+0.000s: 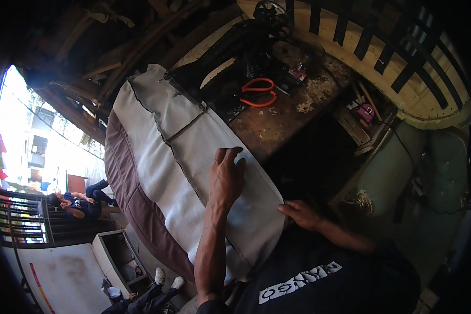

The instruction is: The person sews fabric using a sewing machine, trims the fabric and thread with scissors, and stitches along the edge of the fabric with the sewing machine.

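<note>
A large stitched fabric cover (193, 157) lies across my front, its pale grey underside up, with dark seams and a mauve part (146, 220) along the left. My left hand (226, 175) rests on its middle, the fingers curled together against the cloth. At the right edge of the cover, my right hand (301, 214) pinches the rim between thumb and fingers. The far end of the cloth reaches the dark sewing machine (246, 68); the area around the needle is too dark to make out. Orange-handled scissors (259, 93) lie beside the machine.
The machine stands on a worn brown table (267, 128) with an open drawer (358, 123) at its right. A slatted yellowish piece of furniture (392, 57) is behind. At far left, a person (81, 201) sits by a railing; another person's shoes (167, 277) show below.
</note>
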{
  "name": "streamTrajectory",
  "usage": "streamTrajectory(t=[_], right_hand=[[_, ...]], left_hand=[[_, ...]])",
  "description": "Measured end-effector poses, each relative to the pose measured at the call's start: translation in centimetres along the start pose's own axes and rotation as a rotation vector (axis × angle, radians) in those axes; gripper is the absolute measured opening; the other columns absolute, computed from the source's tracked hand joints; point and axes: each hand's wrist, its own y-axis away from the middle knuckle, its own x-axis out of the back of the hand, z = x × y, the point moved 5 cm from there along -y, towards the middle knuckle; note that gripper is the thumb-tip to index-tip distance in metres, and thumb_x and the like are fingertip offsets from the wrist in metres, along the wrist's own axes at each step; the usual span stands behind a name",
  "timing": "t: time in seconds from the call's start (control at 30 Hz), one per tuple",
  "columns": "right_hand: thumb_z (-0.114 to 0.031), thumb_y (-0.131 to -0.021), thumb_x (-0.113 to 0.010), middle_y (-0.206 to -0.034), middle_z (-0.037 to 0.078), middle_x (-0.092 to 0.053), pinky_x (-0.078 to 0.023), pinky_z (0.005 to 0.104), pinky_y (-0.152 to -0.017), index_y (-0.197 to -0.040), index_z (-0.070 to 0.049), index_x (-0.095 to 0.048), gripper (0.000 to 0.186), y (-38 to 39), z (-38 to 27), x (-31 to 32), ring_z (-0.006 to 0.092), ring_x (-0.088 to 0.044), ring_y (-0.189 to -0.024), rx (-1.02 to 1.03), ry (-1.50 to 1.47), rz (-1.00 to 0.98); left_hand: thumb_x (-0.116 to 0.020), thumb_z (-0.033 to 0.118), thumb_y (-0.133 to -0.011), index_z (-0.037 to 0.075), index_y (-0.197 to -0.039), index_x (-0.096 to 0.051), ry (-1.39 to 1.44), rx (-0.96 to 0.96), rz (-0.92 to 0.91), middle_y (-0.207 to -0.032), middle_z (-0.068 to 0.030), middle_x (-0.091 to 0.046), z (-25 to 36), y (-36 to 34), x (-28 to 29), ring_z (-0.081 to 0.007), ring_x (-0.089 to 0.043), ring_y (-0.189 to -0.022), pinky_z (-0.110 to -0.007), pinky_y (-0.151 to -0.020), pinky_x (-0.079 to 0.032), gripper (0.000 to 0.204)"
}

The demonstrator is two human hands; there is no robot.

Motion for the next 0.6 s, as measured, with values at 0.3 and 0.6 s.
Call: streamTrajectory(t=[0.3,0.6], right_hand=[[-0.043,-0.107,-0.056,-0.075,-0.001,-0.054,-0.044,0.0309,-0.072,-0.095,-0.003,-0.066,0.043,0.4,-1.0,0.1,0.0084,-0.051,-0.076,0.05,0.12,-0.01],[-0.043,-0.108,-0.055,-0.075,-0.001,-0.053,-0.044,0.0318,-0.072,-0.096,-0.004,-0.067,0.043,0.5,-1.9,-0.4,0.0093,-0.048,-0.075,0.121,0.121,-0.049]], left_hand=[[-0.065,0.003,-0.089,0.001,-0.098,-0.065,0.206,-0.359,-0.336,-0.096,-0.017,-0.065,0.5,-0.3,-1.5,-0.0365,-0.066,-0.094,-0.039,-0.085,-0.053,0.009],[-0.071,0.006,-0.085,0.015,-0.118,-0.074,-0.211,-0.376,-0.082,-0.115,-0.009,-0.065,0.2,0.7,0.0,-0.0318,-0.06,-0.107,-0.042,-0.092,-0.047,0.034]])
